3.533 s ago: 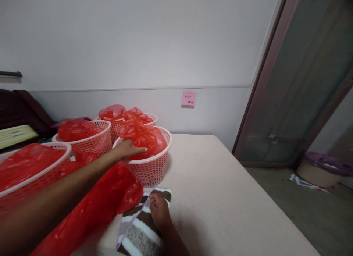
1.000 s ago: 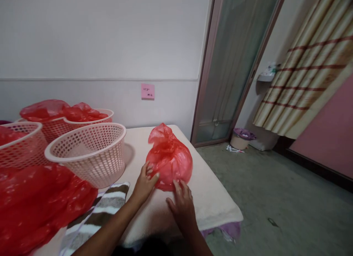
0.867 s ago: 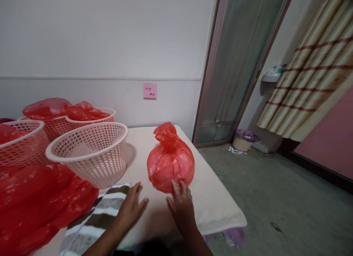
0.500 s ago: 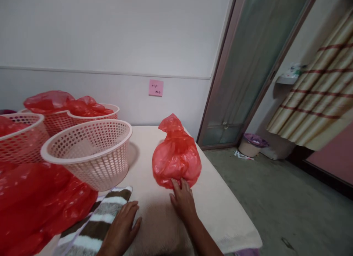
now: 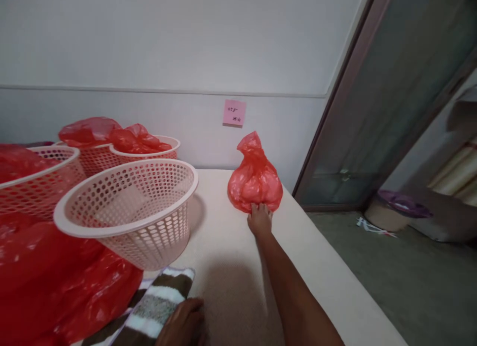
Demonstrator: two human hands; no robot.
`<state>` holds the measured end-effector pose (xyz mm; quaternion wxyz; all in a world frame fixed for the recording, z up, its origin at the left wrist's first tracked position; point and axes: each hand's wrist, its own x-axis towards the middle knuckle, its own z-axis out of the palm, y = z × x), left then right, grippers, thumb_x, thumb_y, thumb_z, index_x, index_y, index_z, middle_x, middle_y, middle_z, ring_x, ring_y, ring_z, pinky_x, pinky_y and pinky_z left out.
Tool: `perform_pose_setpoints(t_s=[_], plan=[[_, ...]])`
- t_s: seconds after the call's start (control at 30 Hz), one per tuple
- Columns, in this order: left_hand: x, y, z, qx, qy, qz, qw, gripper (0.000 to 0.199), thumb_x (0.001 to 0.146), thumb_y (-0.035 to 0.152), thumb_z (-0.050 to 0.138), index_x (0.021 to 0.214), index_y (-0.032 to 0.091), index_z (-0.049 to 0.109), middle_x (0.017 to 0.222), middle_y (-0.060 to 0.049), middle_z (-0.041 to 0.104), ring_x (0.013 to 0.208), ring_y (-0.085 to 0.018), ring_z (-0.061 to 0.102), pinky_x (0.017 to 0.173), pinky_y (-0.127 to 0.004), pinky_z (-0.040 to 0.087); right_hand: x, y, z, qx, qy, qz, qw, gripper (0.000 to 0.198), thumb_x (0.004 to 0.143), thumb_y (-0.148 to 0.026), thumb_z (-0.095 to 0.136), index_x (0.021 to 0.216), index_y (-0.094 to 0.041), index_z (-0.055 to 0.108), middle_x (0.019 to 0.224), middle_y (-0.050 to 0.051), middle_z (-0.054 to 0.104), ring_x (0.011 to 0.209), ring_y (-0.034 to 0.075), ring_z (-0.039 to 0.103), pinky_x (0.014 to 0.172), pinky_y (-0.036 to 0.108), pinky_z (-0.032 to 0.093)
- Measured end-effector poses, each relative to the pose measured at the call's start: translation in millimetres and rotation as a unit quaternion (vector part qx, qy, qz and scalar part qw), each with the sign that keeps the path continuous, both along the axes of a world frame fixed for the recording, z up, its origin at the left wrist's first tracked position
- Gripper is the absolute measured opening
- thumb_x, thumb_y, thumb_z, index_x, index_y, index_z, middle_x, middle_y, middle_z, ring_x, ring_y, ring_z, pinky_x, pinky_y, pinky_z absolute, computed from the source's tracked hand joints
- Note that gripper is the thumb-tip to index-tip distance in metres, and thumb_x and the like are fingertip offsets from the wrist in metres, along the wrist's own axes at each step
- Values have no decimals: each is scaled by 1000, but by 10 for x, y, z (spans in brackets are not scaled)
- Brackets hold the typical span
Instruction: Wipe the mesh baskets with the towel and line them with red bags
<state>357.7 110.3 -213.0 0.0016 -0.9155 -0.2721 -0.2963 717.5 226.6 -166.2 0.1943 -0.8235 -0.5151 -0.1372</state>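
Note:
A knotted-looking red plastic bag (image 5: 255,179) stands upright near the far edge of the table, its gathered neck pointing up. My right hand (image 5: 261,219) reaches forward, fingertips against the lower front of this bag and fingers spread a little; it is not wrapped round it. At the bottom, my left hand (image 5: 183,318) rests by the edge of a striped towel (image 5: 160,301), fingers loosely bent with nothing seen in them. Part of that hand is cut off by the frame. Left of it stands a pink plastic basket (image 5: 128,199) with a pale flat piece inside.
Loose red plastic bags (image 5: 55,281) spread over the left front. More baskets (image 5: 40,179) holding red bags stand behind. A pink note (image 5: 234,113) is stuck on the wall. The table (image 5: 320,276) ends at the right; a bin (image 5: 397,209) stands on the floor beyond.
My right hand has reached farther forward, and the red bag has slid away toward the wall with it. My left hand has drawn lower in view. The view has turned slightly left.

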Motion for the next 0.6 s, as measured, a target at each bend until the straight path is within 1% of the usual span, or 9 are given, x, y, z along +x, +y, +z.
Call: perform_pose_setpoints(t_s=[0.1,0.2,0.27,0.33,0.47,0.53,0.6], plan=[[9,9,38,4,1,-10,1000,33,62,13,68,92,24,67,98,-6,77,86,-21,75,75,-27,64,0,47,-17,12,-3,-23,1000,39,89,-19,47,126,-12,58,121,19,54,117,34,45,97,45,34],[13,-6,84,-6,1,-5,1000,34,63,12,68,94,25,67,99,-5,77,86,-21,75,74,-26,64,-14,0,-80,6,-5,-28,1000,31,88,-16,46,114,-13,62,109,17,56,107,31,48,92,40,36],[14,-14,99,-10,-6,-5,1000,34,62,12,67,94,25,66,99,-6,76,86,-21,75,74,-26,64,5,5,-125,-3,-3,-25,1000,28,88,-15,46,109,-13,64,105,16,57,104,29,50,92,38,37],[17,-18,97,-7,-14,-9,1000,37,60,10,66,94,25,65,99,-6,76,86,-21,75,73,-27,64,51,64,-158,-12,1,-19,1000,30,88,-14,45,111,-12,63,105,15,59,102,28,52,92,37,37],[30,-30,73,-13,-6,-3,1000,36,60,10,63,94,24,64,100,-7,75,87,-22,74,74,-28,64,145,260,-173,-28,20,-17,999,41,90,-14,41,128,-9,55,115,18,60,109,29,53,93,40,37],[41,-49,76,-19,0,3,1000,35,60,10,62,93,23,65,99,-9,75,87,-22,74,74,-29,64,144,320,-162,-36,33,-23,999,42,91,-14,39,131,-7,53,118,21,60,112,31,53,93,42,37],[55,-82,110,-32,8,14,999,35,62,11,61,95,21,65,100,-10,74,88,-23,73,75,-32,64,90,308,-147,-42,40,-21,998,42,92,-15,38,131,-8,52,120,21,59,115,32,52,94,43,36]])
